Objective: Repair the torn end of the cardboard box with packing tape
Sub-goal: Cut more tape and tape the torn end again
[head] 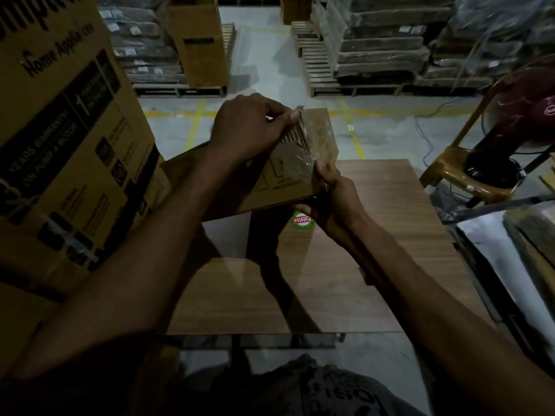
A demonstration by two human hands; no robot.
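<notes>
The cardboard box (285, 181) is held up off the wooden table (375, 250), tilted, with its torn end (295, 138) facing the person. There the outer paper is ripped away and the ribbed corrugation shows. A strip of clear, glossy packing tape (307, 153) lies wrinkled down that end, beside the exposed ribs.

The left hand (246, 127) is at the top of the tear, its fingers curled and its thumb pressed against the ragged upper corner, pinching the card. The right hand (333, 202) grips the box lower down, its fingertips closed on the edge where the tape runs out.

Just below the box, a round green and red sticker (302, 220) lies on the table. A tall printed carton (66, 145) stands at the left. At the right a dark red fan (516, 124) sits on a yellow plastic chair (450, 172). Wrapped goods on wooden pallets (318, 64) line the far floor.
</notes>
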